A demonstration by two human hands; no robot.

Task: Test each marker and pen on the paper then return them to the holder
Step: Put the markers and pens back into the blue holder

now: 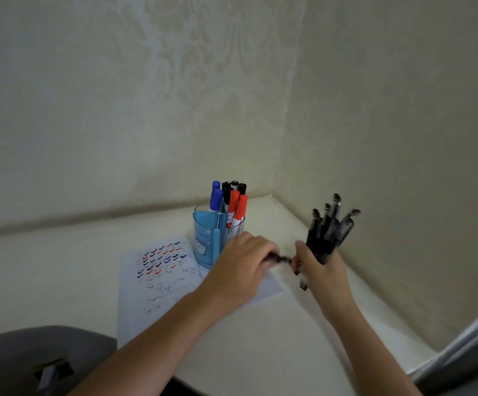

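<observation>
Black pens (pixel 329 227) are held in a tight bunch by the right hand (pixel 320 267). Its fingers are curled all the way round them, and the pen tops are spread out like a fan. One more dark pen (pixel 279 259) is pinched in the curled fingers of the left hand (pixel 240 267), just beside the right hand. It is blurred, so the gripped end cannot be told.

The blue plastic holder (pixel 206 244) is stood on the tabletop (pixel 275 338) just behind the left hand, at the far edge of the paper (pixel 157 281). Blue, black and red markers (pixel 233 201) are stood in it. The paper is dotted with little tick marks.

The bunch could be let slip while one pen is pulled free, and pens could be dropped off the tabletop. The holder could be knocked over too, because the left hand is so near.
</observation>
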